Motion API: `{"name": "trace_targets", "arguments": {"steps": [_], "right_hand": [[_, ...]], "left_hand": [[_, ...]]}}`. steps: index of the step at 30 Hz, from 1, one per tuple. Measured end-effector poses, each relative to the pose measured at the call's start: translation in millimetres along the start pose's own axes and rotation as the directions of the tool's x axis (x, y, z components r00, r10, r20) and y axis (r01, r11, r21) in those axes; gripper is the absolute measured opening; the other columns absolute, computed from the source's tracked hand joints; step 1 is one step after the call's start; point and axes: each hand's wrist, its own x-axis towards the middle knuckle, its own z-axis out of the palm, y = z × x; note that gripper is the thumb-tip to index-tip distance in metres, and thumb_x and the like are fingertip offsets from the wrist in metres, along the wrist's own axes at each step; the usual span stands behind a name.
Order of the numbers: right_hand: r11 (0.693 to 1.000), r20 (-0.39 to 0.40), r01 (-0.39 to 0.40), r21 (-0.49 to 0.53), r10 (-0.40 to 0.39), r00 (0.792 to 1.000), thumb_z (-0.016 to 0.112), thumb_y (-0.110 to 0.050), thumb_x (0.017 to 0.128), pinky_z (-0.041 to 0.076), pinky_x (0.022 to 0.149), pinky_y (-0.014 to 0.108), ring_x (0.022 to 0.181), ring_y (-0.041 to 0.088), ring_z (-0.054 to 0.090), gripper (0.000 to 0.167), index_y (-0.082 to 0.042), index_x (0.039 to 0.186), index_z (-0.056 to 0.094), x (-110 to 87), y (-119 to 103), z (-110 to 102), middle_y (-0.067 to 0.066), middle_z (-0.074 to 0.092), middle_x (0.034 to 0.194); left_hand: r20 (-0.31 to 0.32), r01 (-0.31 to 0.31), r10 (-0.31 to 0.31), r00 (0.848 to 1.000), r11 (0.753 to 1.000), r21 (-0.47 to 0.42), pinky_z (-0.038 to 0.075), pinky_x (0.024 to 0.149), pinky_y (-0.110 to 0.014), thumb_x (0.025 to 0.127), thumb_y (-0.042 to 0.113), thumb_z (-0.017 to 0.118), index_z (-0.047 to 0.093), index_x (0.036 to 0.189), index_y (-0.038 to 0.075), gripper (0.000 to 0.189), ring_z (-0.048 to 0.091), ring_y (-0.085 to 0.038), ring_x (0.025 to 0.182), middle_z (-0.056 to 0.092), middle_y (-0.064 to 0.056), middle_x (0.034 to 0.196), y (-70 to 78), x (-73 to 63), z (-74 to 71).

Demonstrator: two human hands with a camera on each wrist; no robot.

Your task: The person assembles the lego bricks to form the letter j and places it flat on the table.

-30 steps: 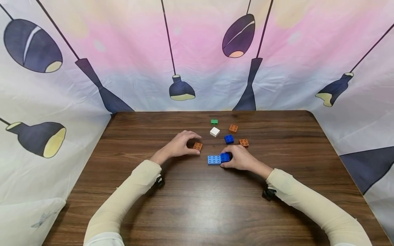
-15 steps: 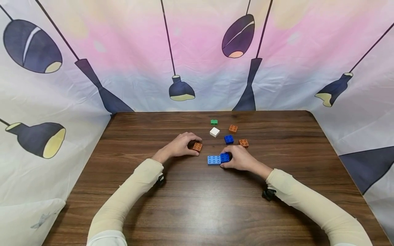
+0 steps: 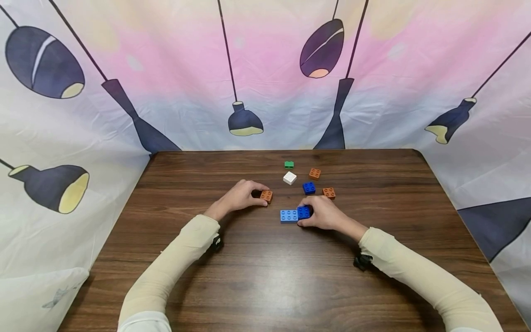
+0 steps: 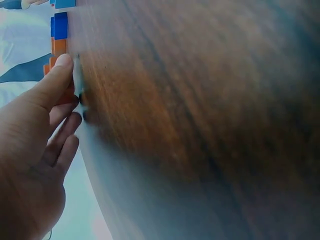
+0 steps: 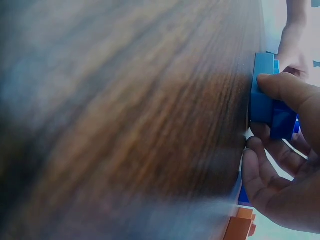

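Observation:
My left hand (image 3: 239, 197) pinches an orange toy building brick (image 3: 267, 196) between thumb and fingers on the table. In the left wrist view the thumb (image 4: 60, 75) covers much of that brick. To the right, my right hand (image 3: 325, 213) holds a dark blue brick (image 3: 303, 212) that sits on the right end of a longer light blue brick (image 3: 288, 216). The right wrist view has the dark blue brick (image 5: 283, 120) raised on the light blue one (image 5: 262, 100), with the thumb against the light blue side.
Behind the hands lie another dark blue brick (image 3: 309, 187), a white brick (image 3: 289, 178), a green brick (image 3: 289, 164) and two orange bricks, one farther back (image 3: 315, 173) and one (image 3: 328, 192) just behind the right hand. A printed curtain hangs past the wooden table's (image 3: 265, 276) far edge.
The left thumb and fingers have closed in on the orange brick, which stood loosely between them before. My right hand and the two joined blue bricks have stayed in place.

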Motion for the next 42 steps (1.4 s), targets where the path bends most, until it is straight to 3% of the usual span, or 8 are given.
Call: {"name": "trace_targets", "arguments": {"steps": [3,9,21,30,37,42], "right_hand": [[1.000,0.003,-0.007,0.003,0.007,1.000,0.089,-0.028,0.079,0.055,0.077,0.036,0.088,0.014,0.065,0.032,-0.013,0.103,0.076,-0.1,0,0,-0.001,0.073,0.098],[1.000,0.003,-0.007,0.003,0.007,1.000,0.090,-0.028,0.079,0.055,0.076,0.036,0.088,0.014,0.065,0.033,-0.012,0.104,0.076,0.2,1,0,-0.001,0.073,0.098],[1.000,0.008,-0.021,-0.002,0.021,1.000,0.089,-0.029,0.079,0.054,0.078,0.037,0.090,0.016,0.065,0.033,-0.012,0.104,0.076,0.6,1,0,0.001,0.073,0.099],[1.000,0.006,-0.016,0.005,0.016,1.000,0.090,-0.028,0.078,0.054,0.078,0.037,0.089,0.015,0.064,0.033,-0.013,0.103,0.076,0.1,0,0,0.000,0.073,0.098],[1.000,0.010,-0.019,0.006,0.018,1.000,0.090,-0.029,0.079,0.054,0.078,0.037,0.090,0.015,0.064,0.032,-0.013,0.103,0.076,1.1,1,1,-0.001,0.073,0.099],[1.000,0.010,-0.021,0.003,0.021,1.000,0.089,-0.029,0.079,0.053,0.079,0.038,0.090,0.015,0.064,0.032,-0.014,0.104,0.076,1.6,2,2,-0.002,0.073,0.098]], "left_hand": [[-0.021,0.014,-0.015,1.000,0.999,-0.042,0.052,0.076,-0.031,0.089,0.036,0.081,0.072,0.129,0.010,0.048,0.064,-0.010,0.085,0.075,-0.004,0.114,0.4,-1.2,0.0],[-0.053,0.008,-0.014,0.999,0.994,-0.110,0.055,0.079,-0.031,0.089,0.034,0.081,0.070,0.131,0.011,0.049,0.067,-0.010,0.091,0.075,-0.005,0.113,6.4,-6.5,0.7],[-0.101,-0.056,0.045,0.994,0.993,-0.107,0.055,0.080,-0.031,0.088,0.038,0.081,0.073,0.126,0.012,0.047,0.068,-0.012,0.096,0.075,-0.003,0.113,26.7,-16.8,9.0],[-0.107,-0.092,0.082,0.991,0.991,-0.097,0.053,0.070,-0.024,0.087,0.041,0.082,0.074,0.125,0.010,0.050,0.065,-0.004,0.081,0.077,-0.003,0.109,38.8,-22.6,17.2],[-0.103,-0.119,0.112,0.988,0.991,-0.068,0.055,0.078,-0.028,0.087,0.040,0.082,0.074,0.123,0.013,0.046,0.069,-0.008,0.095,0.076,-0.002,0.112,46.8,-23.2,22.0],[-0.101,-0.125,0.119,0.988,0.991,-0.056,0.054,0.074,-0.027,0.087,0.039,0.082,0.075,0.122,0.012,0.044,0.067,-0.008,0.089,0.076,-0.001,0.109,51.8,-22.2,25.8]]}}
